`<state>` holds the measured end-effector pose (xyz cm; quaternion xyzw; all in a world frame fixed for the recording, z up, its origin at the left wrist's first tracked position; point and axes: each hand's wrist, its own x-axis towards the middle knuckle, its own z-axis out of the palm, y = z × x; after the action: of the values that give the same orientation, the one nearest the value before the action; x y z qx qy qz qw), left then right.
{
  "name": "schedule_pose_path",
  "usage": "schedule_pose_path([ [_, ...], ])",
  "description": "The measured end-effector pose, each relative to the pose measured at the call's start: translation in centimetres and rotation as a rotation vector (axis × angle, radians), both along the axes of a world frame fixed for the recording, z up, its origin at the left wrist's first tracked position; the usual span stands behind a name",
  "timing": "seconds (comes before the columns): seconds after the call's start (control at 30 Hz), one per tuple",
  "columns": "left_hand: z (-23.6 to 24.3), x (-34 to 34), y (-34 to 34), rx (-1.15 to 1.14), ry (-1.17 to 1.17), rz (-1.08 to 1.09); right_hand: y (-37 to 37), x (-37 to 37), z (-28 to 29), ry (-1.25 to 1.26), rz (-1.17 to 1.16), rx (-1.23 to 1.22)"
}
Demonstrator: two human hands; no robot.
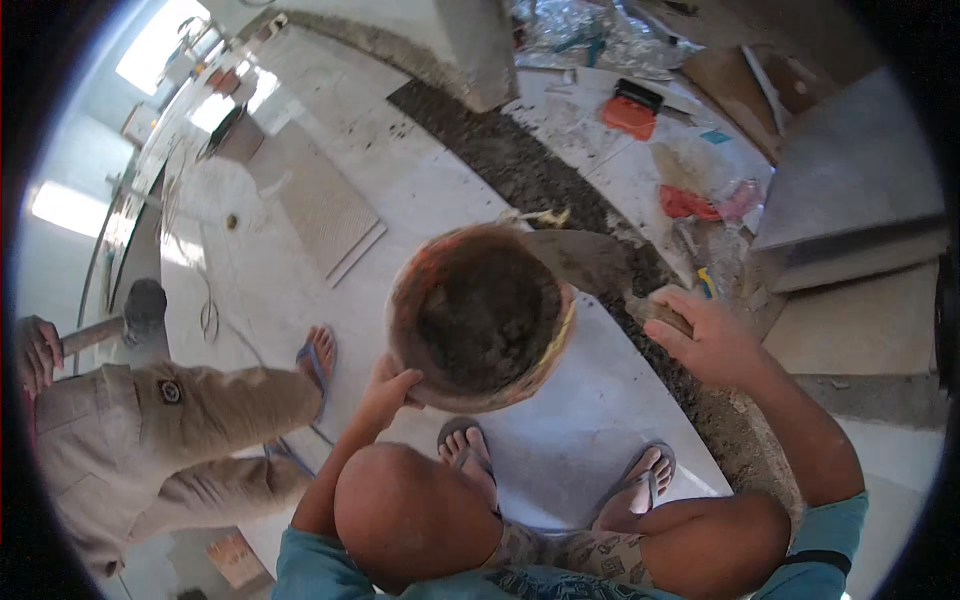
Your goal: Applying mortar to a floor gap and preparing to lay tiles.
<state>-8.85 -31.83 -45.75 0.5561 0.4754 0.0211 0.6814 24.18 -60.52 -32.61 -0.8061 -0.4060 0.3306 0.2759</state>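
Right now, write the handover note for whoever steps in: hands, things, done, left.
Left hand: grips the near rim of the round bucket, tilted, dark mortar inside.
Right hand: shut on the trowel, its blade at the bucket's far rim.
Done: a strip of dark mortar lies on the floor between pale tiles.
Left: mortar remains in the bucket; the strip looks rough, not smoothed.

Bucket (482,318) before knees, mortar in it; trowel (590,262) right of bucket; co-worker (150,430) left.
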Motion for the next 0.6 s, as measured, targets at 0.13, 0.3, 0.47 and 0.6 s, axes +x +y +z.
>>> schedule_pose_path([
  [0.13,0.7,0.0,-1.6,0.028,-0.111,-0.157,5.7,-2.4,0.6,-0.397,0.279,-0.202],
  [0.3,4.5,-1.3,-1.1,0.167,0.063,-0.283,10.2,-4.4,-1.7,-0.388,0.364,-0.326],
  [0.47,6.2,-0.2,-1.4,0.139,0.031,-0.263,9.1,-5.8,-5.6,-0.270,0.373,-0.286],
  [0.6,3.9,-0.2,-0.4,0.365,-0.045,-0.397,8.7,-7.0,-8.3,0.061,0.299,-0.117],
])
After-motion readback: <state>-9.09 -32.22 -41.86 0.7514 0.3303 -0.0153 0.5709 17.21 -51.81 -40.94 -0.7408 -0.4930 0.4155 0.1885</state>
